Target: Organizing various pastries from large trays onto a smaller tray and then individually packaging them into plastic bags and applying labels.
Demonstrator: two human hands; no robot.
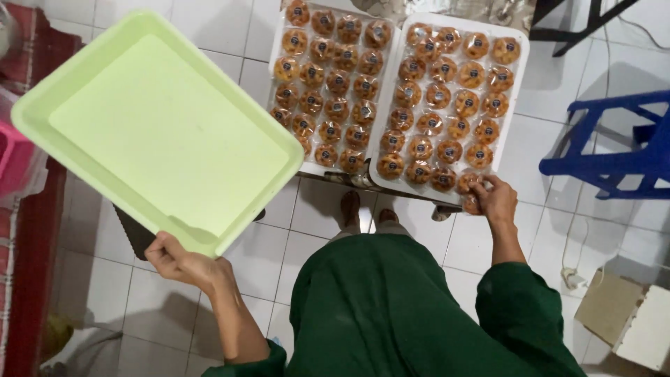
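My green tray [167,126] hides my left hand's [183,262] fingertips and the floor below; my right hand [494,199] covers 1 wrapped cookie [472,204].

Clear round snack packs [426,112] w/ dark labels, two white trays.

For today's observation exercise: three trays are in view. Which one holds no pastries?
The light green tray, held up at one corner by the left hand. Both white trays are packed with wrapped pastries.
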